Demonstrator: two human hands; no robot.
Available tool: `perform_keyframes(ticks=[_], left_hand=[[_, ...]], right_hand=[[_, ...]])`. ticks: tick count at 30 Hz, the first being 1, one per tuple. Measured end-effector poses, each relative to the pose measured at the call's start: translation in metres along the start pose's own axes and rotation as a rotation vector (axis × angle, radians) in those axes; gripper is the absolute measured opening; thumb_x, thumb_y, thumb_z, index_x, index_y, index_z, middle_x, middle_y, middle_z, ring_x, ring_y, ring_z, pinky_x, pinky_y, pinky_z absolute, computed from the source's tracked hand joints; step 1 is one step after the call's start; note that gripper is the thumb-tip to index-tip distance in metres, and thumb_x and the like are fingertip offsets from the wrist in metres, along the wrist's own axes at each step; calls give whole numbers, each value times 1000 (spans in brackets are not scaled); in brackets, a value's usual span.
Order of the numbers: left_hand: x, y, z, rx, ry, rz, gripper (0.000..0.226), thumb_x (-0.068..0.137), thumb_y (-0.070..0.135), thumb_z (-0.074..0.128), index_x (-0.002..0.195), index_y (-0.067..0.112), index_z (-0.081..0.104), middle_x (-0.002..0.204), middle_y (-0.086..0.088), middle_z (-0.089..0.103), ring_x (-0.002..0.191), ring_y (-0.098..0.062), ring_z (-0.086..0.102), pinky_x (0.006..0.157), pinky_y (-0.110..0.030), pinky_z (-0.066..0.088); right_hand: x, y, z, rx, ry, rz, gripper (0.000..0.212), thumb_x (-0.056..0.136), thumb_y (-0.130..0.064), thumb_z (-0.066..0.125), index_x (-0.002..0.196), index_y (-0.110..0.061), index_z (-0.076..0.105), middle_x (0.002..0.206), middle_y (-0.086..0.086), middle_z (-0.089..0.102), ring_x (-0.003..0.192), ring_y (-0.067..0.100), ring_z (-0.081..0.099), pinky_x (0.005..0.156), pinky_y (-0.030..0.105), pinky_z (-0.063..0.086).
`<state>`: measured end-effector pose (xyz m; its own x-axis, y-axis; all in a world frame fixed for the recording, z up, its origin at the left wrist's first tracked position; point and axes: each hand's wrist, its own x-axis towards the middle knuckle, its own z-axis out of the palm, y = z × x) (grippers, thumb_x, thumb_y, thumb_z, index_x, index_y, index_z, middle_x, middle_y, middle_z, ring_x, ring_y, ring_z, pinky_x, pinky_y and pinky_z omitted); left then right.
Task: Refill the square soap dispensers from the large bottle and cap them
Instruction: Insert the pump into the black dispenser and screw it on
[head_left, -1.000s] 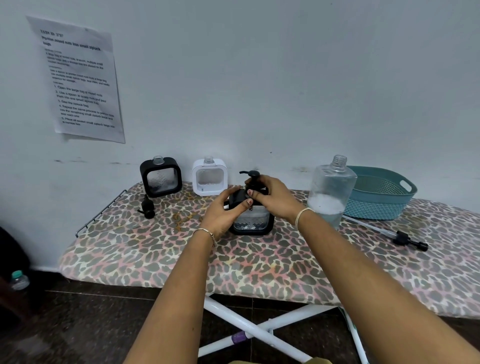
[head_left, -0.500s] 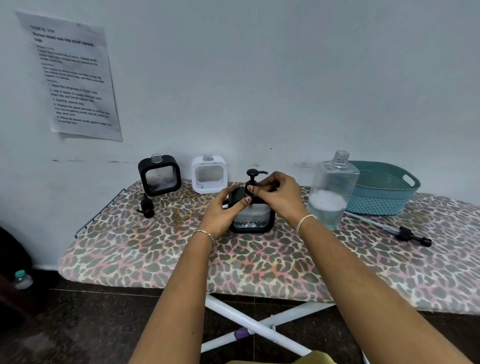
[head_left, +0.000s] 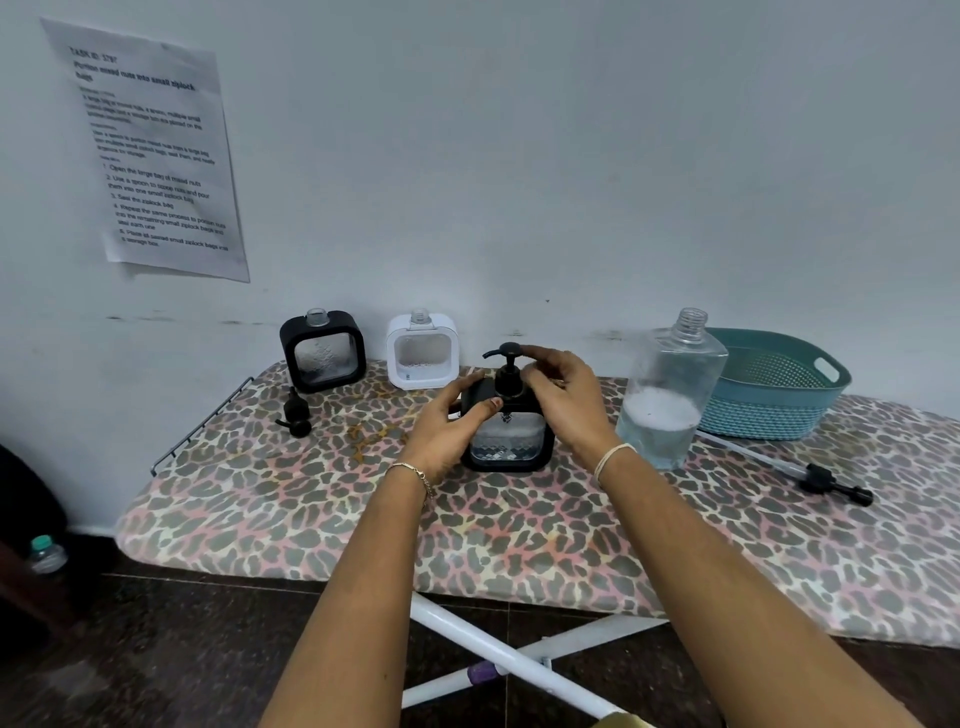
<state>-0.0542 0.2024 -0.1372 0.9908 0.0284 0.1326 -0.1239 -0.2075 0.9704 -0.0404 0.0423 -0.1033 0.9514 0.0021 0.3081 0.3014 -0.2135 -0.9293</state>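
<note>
Three square dispensers stand on a leopard-print padded board (head_left: 260, 493).

Head view: near centre is a black-framed dispenser (head_left: 506, 441) with a clear patterned window and foamy liquid low inside. A black pump cap (head_left: 506, 374) sits in its neck. The left hand (head_left: 447, 421) grips the frame's upper left corner, thumb on the front. The right hand (head_left: 563, 400) has its fingers curled round the cap's collar.

Far left, by the wall, are a second black dispenser (head_left: 322, 351) and a white dispenser (head_left: 422, 353), both with open necks. A loose pump head (head_left: 296, 415) lies near them.

To the right is the large bottle (head_left: 667, 395): clear plastic, uncapped, partly filled with foam-topped liquid. Just beyond it is a teal perforated basket (head_left: 774, 384).
</note>
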Motion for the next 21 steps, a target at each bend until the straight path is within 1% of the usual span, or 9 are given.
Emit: perform_keyframes(ticks=[2,4,7,11,14,16,18,20,21], left_hand=[[0,1,-1,-7,-4,-7,39,80,39,71,117,44,59,123,6,62,114,-13,57,102,-39,47],[0,1,-1,-7,-5,-10,38,81,39,71,116,45,59,123,5,62,114,-13,57,102,-39,47],[0,3,0,-4,-4,-5,37,84,33,69,119,41,58,122,6,61,115,-13,57,102,-35,46],[-1,3,-1,0,-8,-10,39,84,34,69,121,40,58,123,7,61,116,-12,56,103,-36,45],[-2,2,-1,-2,-16,-15,42,80,39,70,120,44,58,125,4,61,117,-14,56,104,-40,45],[-2,3,-2,-4,-20,-18,42,75,44,71,114,50,58,124,3,61,117,-15,56,104,-41,45],[-2,3,-1,-12,-26,-10,39,78,39,72,113,48,58,122,3,62,116,-15,56,103,-41,45],[-2,3,-1,-14,-26,-11,38,82,33,72,117,42,58,119,2,62,115,-14,57,102,-40,46],[-2,3,-1,-14,-24,-10,39,83,31,72,118,39,58,118,2,63,114,-13,57,102,-39,47]], right_hand=[[1,-1,1,-101,-125,-27,27,93,-21,57,118,-26,66,123,6,57,110,17,61,100,34,48],[3,0,3,-273,-158,-53,31,95,-23,58,124,-13,62,125,10,57,116,22,55,103,34,43],[7,-1,4,-387,-58,-60,32,88,-31,68,114,-12,67,114,7,63,105,18,60,90,25,46],[9,-2,4,-372,-56,-37,35,84,-32,71,112,-11,68,108,4,69,100,17,64,88,27,50],[8,-3,1,-260,-216,-13,34,92,-22,64,123,-12,63,120,4,66,113,19,61,101,35,47],[9,-2,0,-270,-265,-30,32,93,-19,61,126,-17,61,123,2,65,117,19,59,105,41,44],[11,0,1,-416,-194,-72,28,91,-28,63,119,-24,65,116,-2,69,115,19,58,106,39,34],[8,-2,4,-574,-80,-103,23,88,-39,64,109,-29,68,107,-8,71,115,17,54,95,33,23],[6,-3,6,-607,-28,-109,22,86,-43,65,104,-30,69,104,-10,71,114,16,54,91,35,20]])
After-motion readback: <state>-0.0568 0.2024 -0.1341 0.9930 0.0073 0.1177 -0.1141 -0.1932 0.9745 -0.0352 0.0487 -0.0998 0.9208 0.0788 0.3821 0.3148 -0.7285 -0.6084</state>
